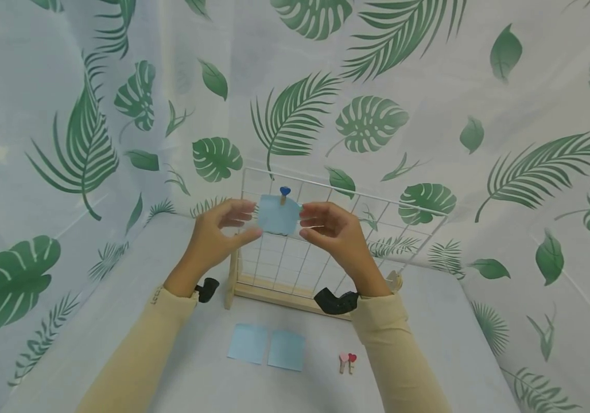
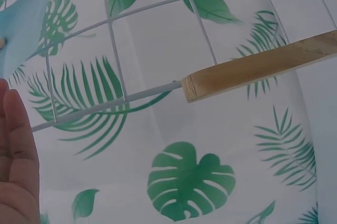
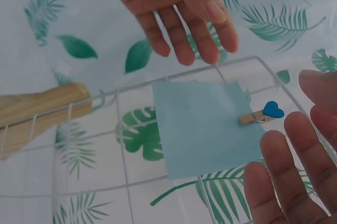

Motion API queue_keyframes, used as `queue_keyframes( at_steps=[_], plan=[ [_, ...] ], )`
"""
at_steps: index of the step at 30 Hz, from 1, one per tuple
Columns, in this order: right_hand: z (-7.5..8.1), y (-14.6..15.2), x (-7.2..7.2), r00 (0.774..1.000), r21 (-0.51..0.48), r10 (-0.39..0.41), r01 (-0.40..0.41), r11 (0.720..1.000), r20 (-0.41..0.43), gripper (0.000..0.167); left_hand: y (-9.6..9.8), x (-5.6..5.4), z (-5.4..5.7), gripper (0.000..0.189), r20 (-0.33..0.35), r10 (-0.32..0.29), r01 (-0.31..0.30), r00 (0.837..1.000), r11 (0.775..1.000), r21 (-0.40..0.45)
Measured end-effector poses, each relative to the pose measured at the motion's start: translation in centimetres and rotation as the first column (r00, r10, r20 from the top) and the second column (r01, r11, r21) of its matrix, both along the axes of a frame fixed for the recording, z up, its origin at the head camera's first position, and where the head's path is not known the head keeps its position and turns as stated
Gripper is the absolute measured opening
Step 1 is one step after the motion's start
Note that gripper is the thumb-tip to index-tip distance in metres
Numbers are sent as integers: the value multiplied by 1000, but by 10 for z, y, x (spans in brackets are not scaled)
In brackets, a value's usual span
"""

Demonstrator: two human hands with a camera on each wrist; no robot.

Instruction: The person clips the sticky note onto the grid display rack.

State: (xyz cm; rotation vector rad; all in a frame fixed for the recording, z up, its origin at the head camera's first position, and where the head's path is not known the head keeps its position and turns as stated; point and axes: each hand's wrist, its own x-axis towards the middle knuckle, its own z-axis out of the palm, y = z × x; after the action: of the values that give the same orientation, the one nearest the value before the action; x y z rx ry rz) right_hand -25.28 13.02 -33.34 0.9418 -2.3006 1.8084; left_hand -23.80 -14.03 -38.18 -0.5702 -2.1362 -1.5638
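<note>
Backdrop: a leaf-printed cloth (image 1: 429,86) is hung behind and draped over the surface (image 1: 429,321).
Grid panel: a white wire grid (image 1: 326,229) is held upright in a wooden base (image 1: 274,295) at the back of the surface.
Left hand: the left hand (image 1: 220,229) is raised just left of the clipped note, fingers relaxed and spread; nothing is gripped, though a fingertip may be brushing the note's edge, which cannot be told for sure.
Right hand: the right hand (image 1: 331,229) is held just right of the same note, fingers released and loosely extended, nothing grasped.
Clipped note: a pale blue paper note (image 1: 278,216) is hung on the top wire of the grid, between the two hands.
Spare notes: two more blue notes (image 1: 266,346) are laid side by side on the surface in front of the base.
Blue peg: a small wooden peg with a blue heart (image 1: 284,194) is clamped over the note's top edge.
Spare pegs: a pink and a red heart peg (image 1: 348,361) are laid together right of the spare notes.
</note>
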Motion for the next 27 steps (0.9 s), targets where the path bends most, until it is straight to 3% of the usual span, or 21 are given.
queue_keyframes(
  at_steps=[6, 15, 21, 27],
  plan=[
    [-4, 7, 3, 1000, 4, 0, 0, 1000, 13, 45, 0, 4, -4, 48, 16, -26, 26, 1000, 1000, 5],
    [-9, 15, 7, 999, 29, -18, 17, 999, 34, 44, -2, 9, -10, 48, 15, -4, 5, 1000, 1000, -16],
    [-14, 21, 9, 999, 33, -24, 23, 999, 30, 43, -3, 10, -13, 48, 1, -19, 19, 1000, 1000, -4],
    [-21, 27, 10, 999, 35, -29, 27, 999, 43, 41, -2, 15, -17, 49, 27, -28, 28, 999, 1000, 1]
  ],
)
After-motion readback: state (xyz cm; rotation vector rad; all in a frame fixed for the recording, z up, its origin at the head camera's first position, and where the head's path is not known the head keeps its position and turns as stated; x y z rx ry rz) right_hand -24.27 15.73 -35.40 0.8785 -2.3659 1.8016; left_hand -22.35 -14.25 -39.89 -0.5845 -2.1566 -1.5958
